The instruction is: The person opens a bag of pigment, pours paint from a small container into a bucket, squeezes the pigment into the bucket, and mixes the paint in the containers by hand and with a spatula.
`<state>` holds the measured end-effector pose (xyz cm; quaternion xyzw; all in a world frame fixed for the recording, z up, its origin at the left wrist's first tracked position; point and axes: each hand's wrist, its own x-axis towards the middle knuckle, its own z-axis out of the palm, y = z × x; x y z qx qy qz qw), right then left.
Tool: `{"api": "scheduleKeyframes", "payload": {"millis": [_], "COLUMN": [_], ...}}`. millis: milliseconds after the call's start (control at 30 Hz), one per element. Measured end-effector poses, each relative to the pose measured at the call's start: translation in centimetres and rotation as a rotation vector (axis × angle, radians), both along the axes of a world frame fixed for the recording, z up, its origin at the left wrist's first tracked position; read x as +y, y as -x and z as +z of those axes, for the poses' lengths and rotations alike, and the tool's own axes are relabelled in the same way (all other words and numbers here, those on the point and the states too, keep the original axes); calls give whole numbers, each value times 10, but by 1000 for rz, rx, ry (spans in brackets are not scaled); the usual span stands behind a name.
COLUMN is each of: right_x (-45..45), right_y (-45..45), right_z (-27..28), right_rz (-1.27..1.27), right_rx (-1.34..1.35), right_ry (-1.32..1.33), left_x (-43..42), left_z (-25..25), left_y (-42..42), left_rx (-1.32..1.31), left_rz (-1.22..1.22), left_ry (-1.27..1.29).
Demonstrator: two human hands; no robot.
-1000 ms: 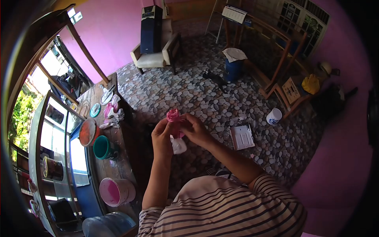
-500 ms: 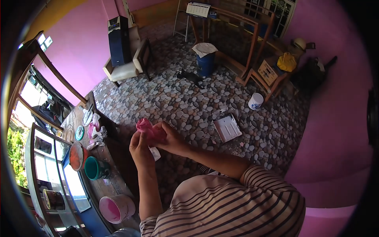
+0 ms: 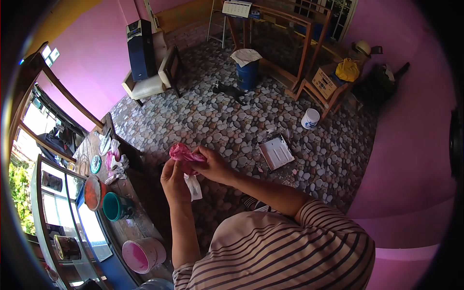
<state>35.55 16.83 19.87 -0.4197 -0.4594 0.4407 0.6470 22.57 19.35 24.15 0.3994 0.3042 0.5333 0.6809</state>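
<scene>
Pink bundle (image 3: pixel 180 153) partly hidden by hands (image 3: pixel 175 181). Bluish container (image 3: pixel 155 284) cut off by bottom edge. Calendar (image 3: pixel 237 8) print too small.

- At left, basin (image 3: pixel 94 192), pail (image 3: pixel 114 208) and bucket (image 3: pixel 141 255) on a table (image 3: pixel 145 220).
- Centre, a plastic bundle (image 3: pixel 181 152) between left hand (image 3: pixel 174 179) and right hand (image 3: pixel 215 166).
- Behind, a speaker (image 3: pixel 140 53) on an armchair (image 3: pixel 147 88).
- At right, a tray (image 3: pixel 276 152) on the floor (image 3: pixel 212 118), left of a tub (image 3: pixel 310 119).

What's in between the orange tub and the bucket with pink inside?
A green bucket sits between the orange tub and the pink-lined bucket on the wooden table. The head view shows it.
</scene>
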Motion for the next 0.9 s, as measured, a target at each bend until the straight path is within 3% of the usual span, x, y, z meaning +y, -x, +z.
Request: {"api": "scheduleKeyframes", "payload": {"millis": [133, 233, 300, 400, 533, 633, 700, 867, 900], "right_x": [-10, -12, -19, -14, -11, -8, -10, -20, -22], "right_y": [-8, -9, -6, -11, -11, -19, -17, -17, -17], "right_z": [16, 12, 23, -4, -11, -9, -1, 24, 31], "right_rz": [-42, -100, 63, 182, 108, 62, -41, 42, 94], "right_rx": [-209, -317, 133, 221, 128, -109, -149, -128, 26], "right_ry": [111, -1, 73, 89, 38, 230, 94, 81, 123], "left_x": [1, 0, 1, 5, 6, 2, 2, 7, 8], "left_z": [-5, -1, -1, -2, -2, 1, 3, 6, 5], "left_y": [2, -1, -1, 1, 3, -2, -4, 4, 5], "left_rx": [-2, -46, -61, -72, -40, -48, -53, -60, -56], "left_rz": [-55, -52, -34, 25, -9, -39, 1, 28, 30], "left_ry": [-24, -12, -1, 46, 8, -3, 5, 32, 20]}}
